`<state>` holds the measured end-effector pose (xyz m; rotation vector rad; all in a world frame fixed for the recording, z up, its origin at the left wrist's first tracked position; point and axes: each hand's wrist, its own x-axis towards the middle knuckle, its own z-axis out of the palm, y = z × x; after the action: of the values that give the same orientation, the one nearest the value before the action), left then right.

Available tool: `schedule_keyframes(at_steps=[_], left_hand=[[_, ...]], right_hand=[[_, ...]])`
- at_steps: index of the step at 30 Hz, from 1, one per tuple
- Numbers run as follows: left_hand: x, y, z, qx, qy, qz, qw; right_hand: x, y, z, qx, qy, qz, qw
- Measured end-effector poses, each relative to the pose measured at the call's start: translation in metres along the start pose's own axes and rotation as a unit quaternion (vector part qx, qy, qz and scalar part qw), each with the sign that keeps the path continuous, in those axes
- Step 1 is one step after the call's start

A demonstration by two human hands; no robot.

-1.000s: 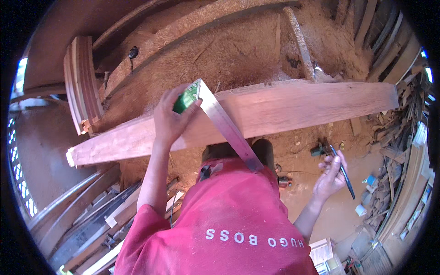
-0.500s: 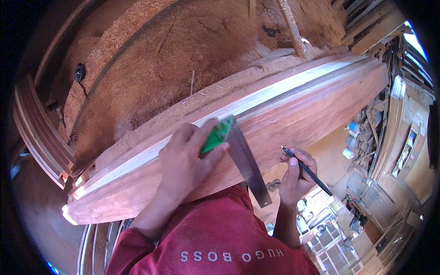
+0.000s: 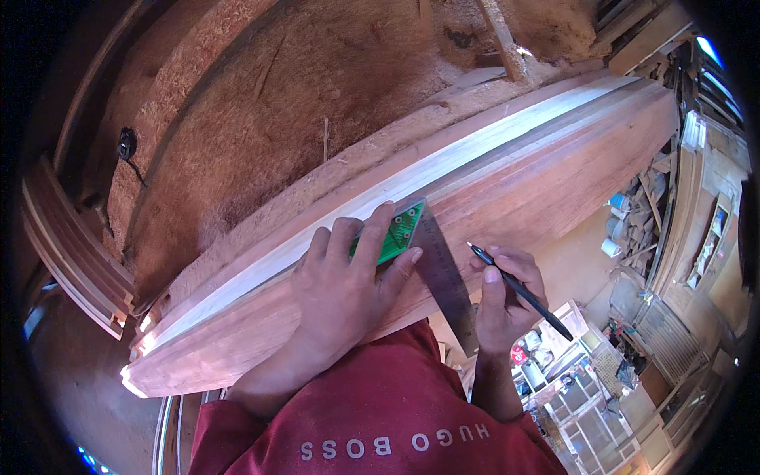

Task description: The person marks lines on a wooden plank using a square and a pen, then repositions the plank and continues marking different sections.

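Note:
Stacked wooden boards [image 3: 546,190], reddish with a pale strip along the far side, run diagonally in front of me. My left hand [image 3: 340,277] grips the green handle of a try square [image 3: 445,277], pressing it on the boards. Its dark metal blade lies across the near board and sticks out past the near edge. Just right of the blade, my right hand [image 3: 511,297] pinches a black pen [image 3: 522,291]. The pen's tip points up and left, over or close to the board; whether it touches cannot be seen.
A sawdust-covered surface [image 3: 261,150] spreads beyond the boards, with an upright wooden stick [image 3: 503,43] at its far side. Several curved wooden strips [image 3: 75,249] lean at the left. Shelving and clutter [image 3: 586,404] stand lower right; scrap wood [image 3: 633,218] is piled at the right.
My left hand and the try square have shifted to the right along the boards. My right hand with the pen has moved slightly left, nearer the blade.

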<state>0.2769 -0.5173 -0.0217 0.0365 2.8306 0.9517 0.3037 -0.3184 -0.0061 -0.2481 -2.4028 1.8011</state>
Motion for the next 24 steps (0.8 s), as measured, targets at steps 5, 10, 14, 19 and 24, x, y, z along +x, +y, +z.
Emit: schedule_keyframes(at_steps=[5, 10, 14, 19, 24], left_hand=[[0.002, 0.001, 0.004, 0.002, -0.003, 0.005, 1.000], [0.002, -0.001, 0.007, 0.001, -0.009, 0.003, 1.000], [0.004, -0.001, 0.005, -0.007, -0.007, 0.011, 1.000], [0.005, -0.001, 0.005, -0.006, -0.002, 0.023, 1.000], [0.005, -0.001, 0.005, -0.007, -0.002, 0.025, 1.000]], right_hand=[[0.011, 0.008, 0.001, -0.074, -0.014, 0.008, 0.997], [0.013, 0.007, 0.005, -0.083, -0.014, 0.030, 0.996], [0.015, 0.010, -0.002, -0.127, -0.071, -0.016, 0.989], [0.020, 0.009, -0.001, -0.145, -0.077, -0.040, 0.986], [0.019, 0.008, 0.001, -0.122, -0.056, -0.011, 0.991]])
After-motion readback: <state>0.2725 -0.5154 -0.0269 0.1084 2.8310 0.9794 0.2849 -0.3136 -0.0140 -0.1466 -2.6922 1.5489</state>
